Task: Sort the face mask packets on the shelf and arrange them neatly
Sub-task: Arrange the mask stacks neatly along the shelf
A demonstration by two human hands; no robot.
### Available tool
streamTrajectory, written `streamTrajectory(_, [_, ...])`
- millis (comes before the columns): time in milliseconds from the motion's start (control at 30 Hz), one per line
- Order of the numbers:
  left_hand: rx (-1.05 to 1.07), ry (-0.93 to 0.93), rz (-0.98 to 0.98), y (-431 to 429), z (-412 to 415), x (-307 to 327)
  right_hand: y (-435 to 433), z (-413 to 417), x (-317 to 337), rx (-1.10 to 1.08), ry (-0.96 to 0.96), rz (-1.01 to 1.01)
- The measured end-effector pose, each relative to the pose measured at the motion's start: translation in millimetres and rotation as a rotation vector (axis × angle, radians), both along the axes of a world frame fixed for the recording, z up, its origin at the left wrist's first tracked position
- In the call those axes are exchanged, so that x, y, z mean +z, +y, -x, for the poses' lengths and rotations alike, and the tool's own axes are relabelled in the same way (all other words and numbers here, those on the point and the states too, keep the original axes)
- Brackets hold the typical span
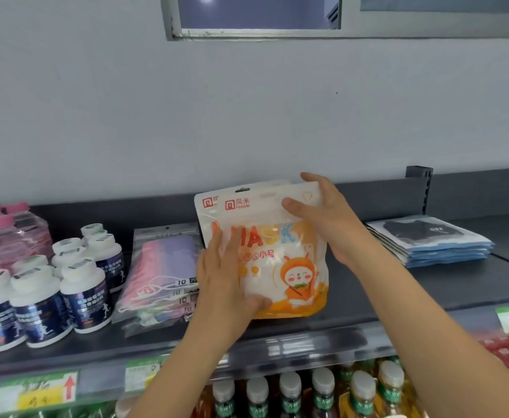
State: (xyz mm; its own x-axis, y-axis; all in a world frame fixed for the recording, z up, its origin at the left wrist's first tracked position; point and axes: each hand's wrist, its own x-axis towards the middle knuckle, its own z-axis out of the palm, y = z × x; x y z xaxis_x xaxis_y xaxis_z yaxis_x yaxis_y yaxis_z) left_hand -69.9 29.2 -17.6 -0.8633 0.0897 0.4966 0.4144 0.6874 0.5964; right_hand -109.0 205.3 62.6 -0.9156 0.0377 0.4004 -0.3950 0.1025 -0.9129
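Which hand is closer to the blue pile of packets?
Right. The right hand grips the top right corner of the orange packet, on the side toward the blue pile. The left hand lies flat on its lower left, farther away.

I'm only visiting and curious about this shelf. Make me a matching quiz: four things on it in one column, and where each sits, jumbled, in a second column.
1. orange cartoon mask packets
2. pink and purple mask packets
3. black mask packets
4. white-capped bottles

A. stacked flat toward the right of the shelf
B. standing in a group, further left
C. upright, top gripped by the right hand
D. lying flat just left of the held ones

Pairs: 1-C, 2-D, 3-A, 4-B.
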Motion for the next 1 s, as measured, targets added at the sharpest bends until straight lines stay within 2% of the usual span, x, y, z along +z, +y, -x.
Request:
streamTrajectory(200, [-0.120, -0.022, -0.037, 1, -5, -8, 13, -5, -34, -0.096, -0.080, 0.133])
streamTrajectory(367, [-0.131, -0.019, -0.078, 1, -10, -11, 5, -22, -71, -0.067, -0.113, 0.027])
streamTrajectory(600, [-0.088, -0.027, 0.151, 1, -12, -16, 0, -29, -90, -0.051, -0.057, -0.120])
streamTrajectory(867, [-0.121, -0.065, 0.195, -5, -10, -18, -2, -30, -91, -0.038, -0.062, -0.163])
streamTrajectory(1000, [-0.071, -0.069, 0.248, -8, -18, -15, 2, -39, -93, -0.075, -0.051, -0.187])
